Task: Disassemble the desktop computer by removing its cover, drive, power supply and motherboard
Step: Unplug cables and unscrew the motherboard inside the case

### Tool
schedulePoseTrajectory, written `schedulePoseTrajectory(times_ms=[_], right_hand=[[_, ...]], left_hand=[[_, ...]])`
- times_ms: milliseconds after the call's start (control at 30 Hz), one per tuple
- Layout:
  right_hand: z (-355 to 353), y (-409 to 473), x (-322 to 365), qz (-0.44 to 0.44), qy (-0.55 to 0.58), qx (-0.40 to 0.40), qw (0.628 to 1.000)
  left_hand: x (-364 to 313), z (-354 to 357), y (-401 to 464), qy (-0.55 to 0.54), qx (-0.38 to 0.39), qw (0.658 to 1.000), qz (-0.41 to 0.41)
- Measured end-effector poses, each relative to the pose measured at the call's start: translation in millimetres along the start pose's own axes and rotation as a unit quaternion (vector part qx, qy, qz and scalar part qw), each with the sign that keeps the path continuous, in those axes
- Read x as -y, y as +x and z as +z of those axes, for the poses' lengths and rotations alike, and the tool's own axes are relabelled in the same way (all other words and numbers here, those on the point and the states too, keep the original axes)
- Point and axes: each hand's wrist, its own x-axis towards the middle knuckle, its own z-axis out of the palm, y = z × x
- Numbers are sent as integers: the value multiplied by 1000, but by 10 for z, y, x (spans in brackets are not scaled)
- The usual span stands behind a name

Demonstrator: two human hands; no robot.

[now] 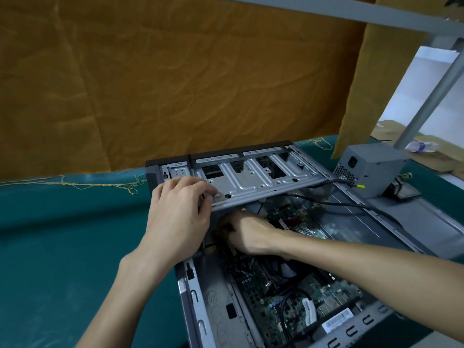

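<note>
At frame centre the left hand (180, 212) grips the raised drive cage (251, 179) while the right hand (247, 234), fingers hidden, reaches beneath it toward the motherboard (296, 297) lying lower right.

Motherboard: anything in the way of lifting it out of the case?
Yes. The drive cage overhangs the motherboard at its far end; black cables cross above it; the right hand reaches under the cage.

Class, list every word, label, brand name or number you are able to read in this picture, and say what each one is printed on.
None can be read.
White barcode sticker on the green motherboard: print too small.
Embossed lettering on the grey metal computer case: too indistinct.
Clear plastic bottle's label: blurred.
</note>
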Motion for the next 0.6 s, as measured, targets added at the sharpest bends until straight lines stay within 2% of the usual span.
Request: schedulePoseTrajectory(times_ms=[100,200,267,367,467,600], right_hand=[[6,0,-6,33,-21,-36,999],[50,8,14,19,-72,-120,990],[54,6,27,7,-106,-140,984],[39,22,25,11,-112,-114,987],[-28,16,18,14,-69,-73,995],[-193,-152,-34,-31,-24,56,998]], left_hand=[[-4,2,-4,-2,-1,1000,0],[-11,3,0,-1,-2,1000,0],[-3,3,-6,-6,-3,1000,2],[-8,8,-8,-8,-7,1000,8],[-3,9,-1,-6,-11,1000,7],[-13,-14,-8,-16,-5,1000,11]])
